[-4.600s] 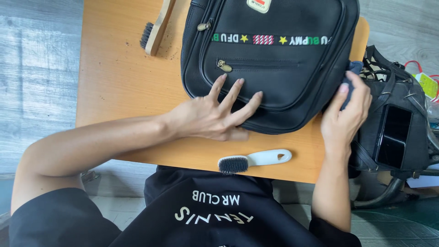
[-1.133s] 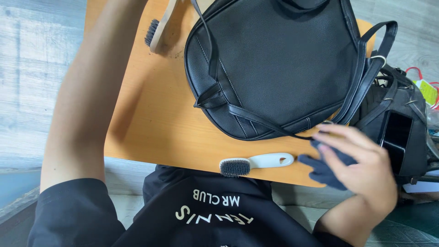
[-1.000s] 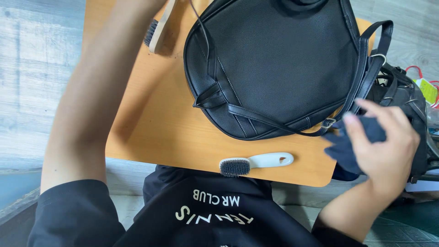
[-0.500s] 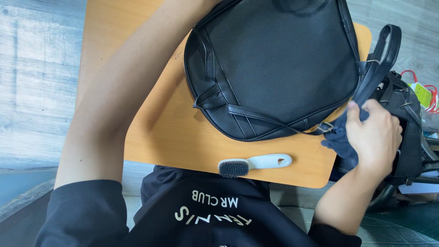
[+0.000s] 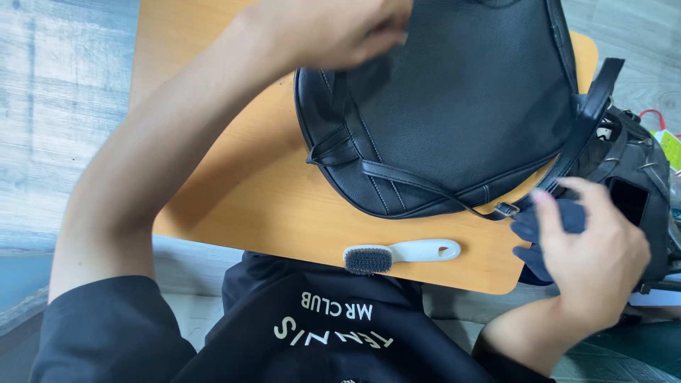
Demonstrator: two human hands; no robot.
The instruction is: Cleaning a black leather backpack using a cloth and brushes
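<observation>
Right hand (image 5: 592, 259) grasping a dark blue cloth (image 5: 550, 227); left hand (image 5: 333, 32) gripping a black leather backpack (image 5: 454, 106).

The right hand closes around the cloth just off the bench's (image 5: 269, 206) near right corner, close to the backpack's strap buckle (image 5: 505, 209). The left hand, blurred, is clenched on the backpack's upper left edge; the backpack lies flat on the wooden bench. A small white-handled brush (image 5: 401, 255) lies near the bench's front edge. Another black bag (image 5: 638, 191) sits to the right.

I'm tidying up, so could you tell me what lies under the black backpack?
The backpack rests on the orange wooden table; whatever lies beneath its body is covered.
</observation>
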